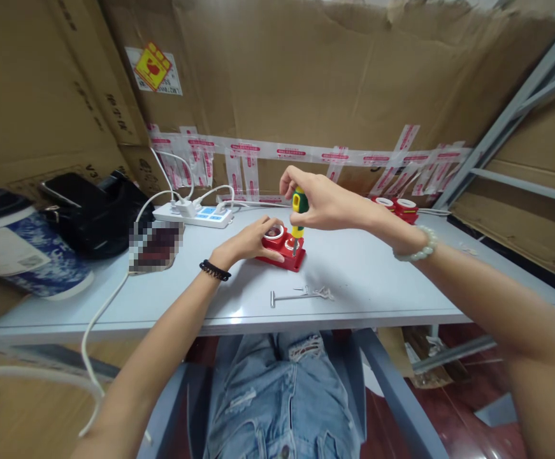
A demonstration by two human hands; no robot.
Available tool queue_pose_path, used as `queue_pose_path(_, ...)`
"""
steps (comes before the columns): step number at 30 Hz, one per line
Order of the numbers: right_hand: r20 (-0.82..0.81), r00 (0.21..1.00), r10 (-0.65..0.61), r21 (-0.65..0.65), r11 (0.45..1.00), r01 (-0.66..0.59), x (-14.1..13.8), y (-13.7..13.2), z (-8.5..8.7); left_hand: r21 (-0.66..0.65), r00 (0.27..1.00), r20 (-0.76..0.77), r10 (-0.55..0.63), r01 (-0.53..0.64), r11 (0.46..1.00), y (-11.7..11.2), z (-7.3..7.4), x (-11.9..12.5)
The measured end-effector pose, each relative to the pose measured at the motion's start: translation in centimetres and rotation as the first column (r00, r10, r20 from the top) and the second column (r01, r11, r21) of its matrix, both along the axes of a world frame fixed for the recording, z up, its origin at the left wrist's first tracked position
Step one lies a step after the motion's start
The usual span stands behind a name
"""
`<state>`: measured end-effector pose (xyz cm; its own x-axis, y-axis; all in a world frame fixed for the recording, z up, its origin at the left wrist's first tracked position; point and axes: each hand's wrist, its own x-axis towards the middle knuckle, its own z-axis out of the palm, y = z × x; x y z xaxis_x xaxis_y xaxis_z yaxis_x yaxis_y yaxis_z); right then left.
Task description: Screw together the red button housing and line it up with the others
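A red block-like housing [288, 260] with white rings on its top rests on the table. My left hand [253, 241] is closed around its left side, thumb along the front and fingers over the back. Above its right part, my right hand [318, 201] grips a yellow-and-green screwdriver [298, 220] that stands nearly upright. Its tip points down at the housing's right ring; whether it sits in a screw is too small to tell. In front of the housing lie a thin metal T-shaped rod [292, 297] and some small pale pieces [325, 293].
A white power strip [195, 214] with plugs and cables stands at the back left. Nearby are a phone-like item [157, 246], a black bag [105, 217] and a blue-white tub [33, 248]. More red housings [401, 209] sit back right, and cardboard [287, 76] walls the rear.
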<state>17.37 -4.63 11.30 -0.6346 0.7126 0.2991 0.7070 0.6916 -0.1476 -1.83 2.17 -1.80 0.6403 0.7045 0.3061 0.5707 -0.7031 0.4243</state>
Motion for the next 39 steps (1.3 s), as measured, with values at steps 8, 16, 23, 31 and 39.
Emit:
queue_pose_path(8, -0.010, 0.997, -0.073, -0.012, 0.997, 0.073, 0.6, -0.3, 0.1, -0.005, 1.000, -0.005, 0.004, -0.004, 1.000, -0.2, 0.3, 0.0)
queue_pose_path(16, -0.046, 0.998, -0.038, 0.031, 0.999, 0.039, 0.6, -0.1, -0.3, -0.004, 1.000, -0.001, 0.020, -0.020, 1.000, -0.6, 0.5, 0.1)
queue_pose_path(23, -0.018, 0.997, -0.081, -0.002, 0.997, 0.081, 0.7, -0.3, 0.0, 0.009, 1.000, -0.023, 0.018, -0.018, 1.000, -0.4, 0.4, 0.1)
queue_pose_path(31, -0.104, 0.995, 0.012, 0.002, 1.000, -0.012, 0.9, 0.3, -0.4, 0.008, 1.000, -0.016, 0.007, -0.007, 1.000, -0.4, 0.4, 0.0)
queue_pose_path(39, -0.135, 0.990, 0.051, 0.002, 0.999, -0.052, 1.2, 0.5, -0.5, 0.004, 1.000, -0.001, 0.018, -0.018, 1.000, -0.4, 0.3, 0.0)
